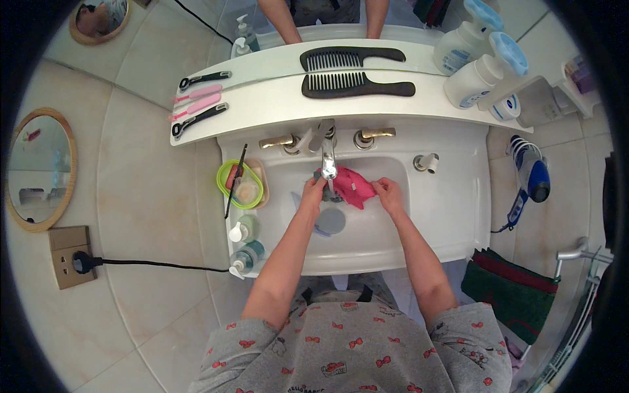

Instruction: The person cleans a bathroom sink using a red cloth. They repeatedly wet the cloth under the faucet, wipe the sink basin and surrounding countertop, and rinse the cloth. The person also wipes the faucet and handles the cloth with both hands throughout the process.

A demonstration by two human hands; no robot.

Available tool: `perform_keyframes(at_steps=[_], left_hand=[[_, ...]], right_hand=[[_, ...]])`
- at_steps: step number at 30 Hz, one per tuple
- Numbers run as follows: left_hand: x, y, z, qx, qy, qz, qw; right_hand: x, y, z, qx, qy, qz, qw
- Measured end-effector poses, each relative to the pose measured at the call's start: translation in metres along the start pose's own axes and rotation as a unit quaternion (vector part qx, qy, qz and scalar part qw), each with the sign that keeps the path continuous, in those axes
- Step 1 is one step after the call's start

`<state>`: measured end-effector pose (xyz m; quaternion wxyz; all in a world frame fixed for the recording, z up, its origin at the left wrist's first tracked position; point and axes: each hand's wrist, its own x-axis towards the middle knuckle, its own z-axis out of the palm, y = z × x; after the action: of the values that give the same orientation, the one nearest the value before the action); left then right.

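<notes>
A bright pink cloth [353, 187] with grey parts hangs over the bowl of a white washbasin [444, 211]. My right hand [389, 195] pinches its right edge between thumb and fingers. Beneath the chrome faucet [328, 162], my left hand [313, 194] grips the grey left end, partly hidden by the spout. A thin stream of water appears to run from the spout onto the cloth. Below it in the bowl lies a grey round disc [330, 221], perhaps the drain cover.
A white shelf [260, 110] above the basin holds a black comb [356, 87], a razor-like tool and white pump bottles [474, 81]. Soap dishes [222, 178] and pump bottles [248, 255] line the basin's left rim. A blue hair dryer [533, 172] hangs at right.
</notes>
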<state>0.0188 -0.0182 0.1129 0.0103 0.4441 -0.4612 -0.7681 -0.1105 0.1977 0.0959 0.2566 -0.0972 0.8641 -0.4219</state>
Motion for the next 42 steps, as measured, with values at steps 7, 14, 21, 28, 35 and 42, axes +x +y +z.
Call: perform_keyframes(at_steps=[7, 14, 21, 28, 35, 42], left_hand=[[-0.015, -0.01, -0.009, 0.007, 0.041, 0.052, 0.998], [-0.026, -0.012, 0.01, 0.005, 0.011, 0.05, 0.999], [-0.015, -0.021, -0.014, 0.059, 0.128, 0.002, 0.99], [-0.033, 0.002, 0.025, -0.067, -0.035, -0.055, 0.996], [-0.078, 0.022, 0.027, -0.133, 0.032, 0.037, 0.99], [-0.129, 0.06, 0.045, -0.171, -0.005, 0.032, 0.985]], right_hand=[[-0.002, -0.005, 0.007, 0.04, 0.014, -0.018, 0.999], [0.004, 0.012, 0.082, 0.222, -0.111, 0.063, 0.967], [-0.028, -0.084, -0.01, -0.113, 0.021, 0.014, 0.993], [-0.071, -0.103, 0.025, -0.089, -0.004, -0.233, 0.968], [-0.1, -0.09, 0.034, 0.064, 0.045, -0.291, 0.954], [-0.039, -0.024, 0.117, -0.07, -0.081, -0.293, 0.95]])
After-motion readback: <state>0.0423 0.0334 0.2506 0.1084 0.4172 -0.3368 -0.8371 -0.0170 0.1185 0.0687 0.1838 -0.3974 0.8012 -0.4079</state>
